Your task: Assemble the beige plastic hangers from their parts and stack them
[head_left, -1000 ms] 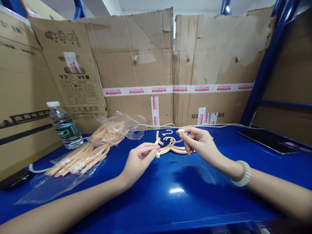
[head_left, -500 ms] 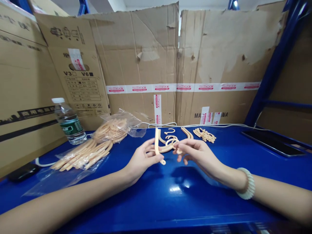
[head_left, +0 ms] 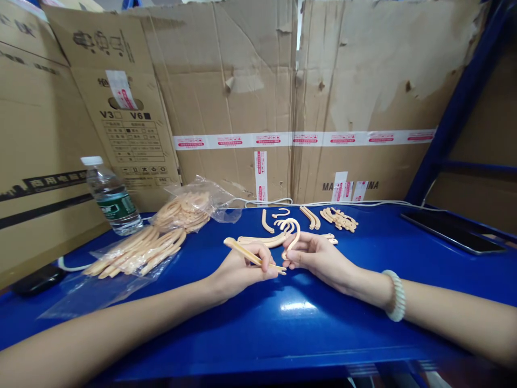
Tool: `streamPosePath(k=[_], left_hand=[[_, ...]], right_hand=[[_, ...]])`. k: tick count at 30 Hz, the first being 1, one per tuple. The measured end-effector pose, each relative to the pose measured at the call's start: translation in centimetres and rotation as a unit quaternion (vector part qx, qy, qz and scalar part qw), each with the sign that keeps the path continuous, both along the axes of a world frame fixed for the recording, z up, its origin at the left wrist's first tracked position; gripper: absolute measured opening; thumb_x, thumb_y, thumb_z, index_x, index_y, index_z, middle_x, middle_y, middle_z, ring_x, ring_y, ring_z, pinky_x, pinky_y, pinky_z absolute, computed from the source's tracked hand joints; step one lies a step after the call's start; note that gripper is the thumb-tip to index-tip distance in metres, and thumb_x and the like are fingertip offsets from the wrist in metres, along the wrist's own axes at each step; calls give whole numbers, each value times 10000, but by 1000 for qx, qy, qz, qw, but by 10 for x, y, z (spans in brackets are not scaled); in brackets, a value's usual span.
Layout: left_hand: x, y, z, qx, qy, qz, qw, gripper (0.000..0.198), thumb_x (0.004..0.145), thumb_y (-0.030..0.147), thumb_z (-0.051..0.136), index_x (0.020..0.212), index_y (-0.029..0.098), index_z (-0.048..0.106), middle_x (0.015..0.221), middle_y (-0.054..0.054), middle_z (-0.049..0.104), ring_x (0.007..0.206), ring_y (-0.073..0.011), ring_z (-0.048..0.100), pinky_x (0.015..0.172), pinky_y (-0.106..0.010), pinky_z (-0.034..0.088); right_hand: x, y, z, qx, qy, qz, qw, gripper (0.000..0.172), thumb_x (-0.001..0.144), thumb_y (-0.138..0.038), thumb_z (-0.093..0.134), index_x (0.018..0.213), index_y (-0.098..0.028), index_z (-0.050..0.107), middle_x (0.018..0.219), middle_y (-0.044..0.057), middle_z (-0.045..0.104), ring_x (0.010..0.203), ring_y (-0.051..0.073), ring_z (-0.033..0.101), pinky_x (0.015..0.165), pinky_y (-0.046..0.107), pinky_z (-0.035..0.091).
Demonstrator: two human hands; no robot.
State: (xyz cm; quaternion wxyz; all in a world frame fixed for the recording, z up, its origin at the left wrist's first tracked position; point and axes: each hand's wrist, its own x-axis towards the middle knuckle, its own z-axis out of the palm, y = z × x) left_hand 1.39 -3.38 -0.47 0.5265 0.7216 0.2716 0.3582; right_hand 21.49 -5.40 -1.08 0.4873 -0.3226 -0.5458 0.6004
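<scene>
In my left hand (head_left: 238,272) is a beige plastic hanger arm (head_left: 242,251), pinched between thumb and fingers and tilted with its forked end towards the right. My right hand (head_left: 319,257) pinches a curved beige hook (head_left: 296,231) by its lower end, bend upward. The hook's base is beside the arm's forked end; whether they touch I cannot tell. Behind the hands lie long curved hanger arms (head_left: 269,241), partly covered by my fingers, and several loose hooks (head_left: 286,223). Farther back are one short curved piece (head_left: 265,221) and a pair of pieces (head_left: 310,217).
Small beige pieces (head_left: 339,220) are heaped at the back right, near a black phone or tablet (head_left: 452,231). Clear bags of beige parts (head_left: 137,253) and a water bottle (head_left: 115,202) stand left. Cardboard (head_left: 234,97) walls the back of the blue table (head_left: 258,334).
My left hand has tipped the hanger arm from upright to nearly lying, its forked end now rightward. My right hand has turned and now shows the hook raised. The view has dipped slightly.
</scene>
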Motion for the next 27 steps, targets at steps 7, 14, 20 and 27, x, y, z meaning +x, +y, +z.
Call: streamPosePath(k=[7, 14, 20, 27], left_hand=[[0, 2, -2, 35, 14, 28, 999, 304, 676, 224, 736, 556, 149, 467, 679, 0, 546, 686, -139, 530, 626, -246, 396], [3, -2, 1, 33, -4, 38, 999, 329, 677, 206, 744, 561, 152, 441, 675, 13, 567, 668, -123, 574, 628, -230, 437], [3, -3, 3, 25, -17, -12, 999, 314, 710, 182, 723, 583, 159, 436, 688, 0, 592, 706, -168, 647, 653, -263, 482], [0, -4, 0, 57, 2, -19, 998, 281, 727, 165, 703, 602, 156, 451, 706, -10, 590, 724, -165, 633, 643, -246, 453]], right_hand=[[4, 2, 2, -21, -22, 50, 998, 286, 672, -312, 821, 821, -113, 679, 843, 33, 683, 760, 94, 625, 757, 208, 498], [7, 4, 6, -35, -26, 119, 992, 276, 732, -340, 783, 826, -111, 659, 850, 45, 687, 755, 100, 659, 775, 221, 524], [8, 4, 4, -25, -53, 124, 991, 254, 773, -325, 749, 839, -111, 629, 841, 59, 699, 771, 117, 677, 745, 220, 539], [6, 4, -1, -4, -74, 90, 993, 303, 747, -360, 764, 825, -101, 626, 830, 75, 711, 739, 115, 666, 724, 227, 526]])
